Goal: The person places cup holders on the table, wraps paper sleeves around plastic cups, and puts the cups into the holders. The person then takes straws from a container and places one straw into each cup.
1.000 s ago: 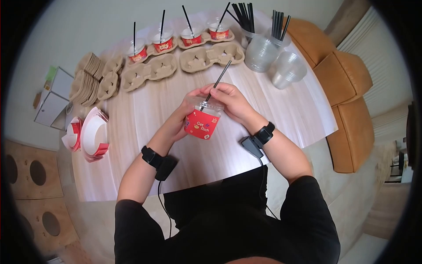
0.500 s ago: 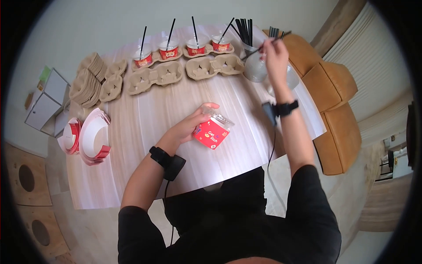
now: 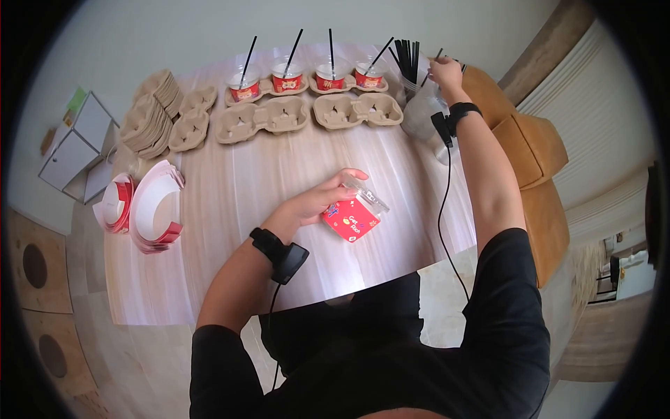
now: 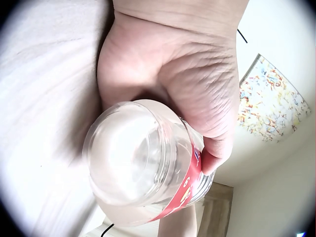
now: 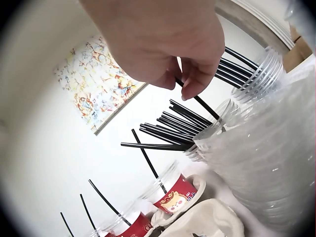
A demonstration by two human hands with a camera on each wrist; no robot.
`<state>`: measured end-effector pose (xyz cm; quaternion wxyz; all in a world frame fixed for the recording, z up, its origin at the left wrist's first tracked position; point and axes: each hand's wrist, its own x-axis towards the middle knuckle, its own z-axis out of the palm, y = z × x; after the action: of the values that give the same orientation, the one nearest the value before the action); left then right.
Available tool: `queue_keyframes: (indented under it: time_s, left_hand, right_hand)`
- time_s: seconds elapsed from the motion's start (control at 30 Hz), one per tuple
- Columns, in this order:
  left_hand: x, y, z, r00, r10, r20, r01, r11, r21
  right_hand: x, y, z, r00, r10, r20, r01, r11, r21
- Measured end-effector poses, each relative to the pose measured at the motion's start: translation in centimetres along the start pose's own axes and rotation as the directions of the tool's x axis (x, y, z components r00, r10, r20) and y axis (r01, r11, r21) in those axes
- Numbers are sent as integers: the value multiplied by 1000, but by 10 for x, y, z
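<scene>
My left hand (image 3: pixel 322 201) grips a clear plastic cup (image 4: pixel 123 158) by its side, tilted over the near middle of the table. Around the cup runs a red sleeve (image 3: pixel 352 220) printed "Get Rich", and a clear lid (image 3: pixel 373 199) tops it, with no straw sticking out. At the far right, my right hand (image 3: pixel 448 73) pinches a black straw (image 5: pixel 205 106) between thumb and fingers. The straw's lower end reaches a clear cup's rim in the right wrist view. Beside it, a bundle of black straws (image 5: pixel 170 126) stands in another clear cup.
Stacked clear cups (image 3: pixel 419 115) stand below my right hand. Along the back, lidded red-sleeved cups (image 3: pixel 287 82) with straws sit in pulp carriers (image 3: pixel 262 119). More carriers (image 3: pixel 146 126) and stacked red-and-white paper sleeves (image 3: pixel 157 209) lie at the left. An orange-brown sofa (image 3: pixel 530 150) adjoins the right edge.
My right hand drew the straw out of the held cup and carried it to the straw holders at the far right. My left hand kept the cup, which tilted more.
</scene>
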<state>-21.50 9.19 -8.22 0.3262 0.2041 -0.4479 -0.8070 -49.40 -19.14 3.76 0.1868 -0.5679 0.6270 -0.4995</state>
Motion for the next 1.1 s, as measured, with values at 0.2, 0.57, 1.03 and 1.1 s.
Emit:
queue_keyframes:
  time_s: [0.2, 0.57, 1.03, 1.1]
  left_hand:
    - [1, 1, 0, 999, -27, -17, 27, 999, -19]
    - [5, 3, 1, 934, 168, -314, -227, 960, -164]
    - [5, 9, -6, 758, 436, -485, -512, 859, -27]
    - [4, 6, -5, 776, 440, -451, -501, 865, -17]
  right_hand:
    - [6, -1, 1, 968, -12, 250, -60, 958, 279]
    - [-70, -41, -10, 924, -102, 369, -72, 900, 430]
    - [-255, 3, 32, 344, -266, 900, -708, 557, 435]
    - [-259, 9, 32, 346, -300, 889, -702, 546, 457]
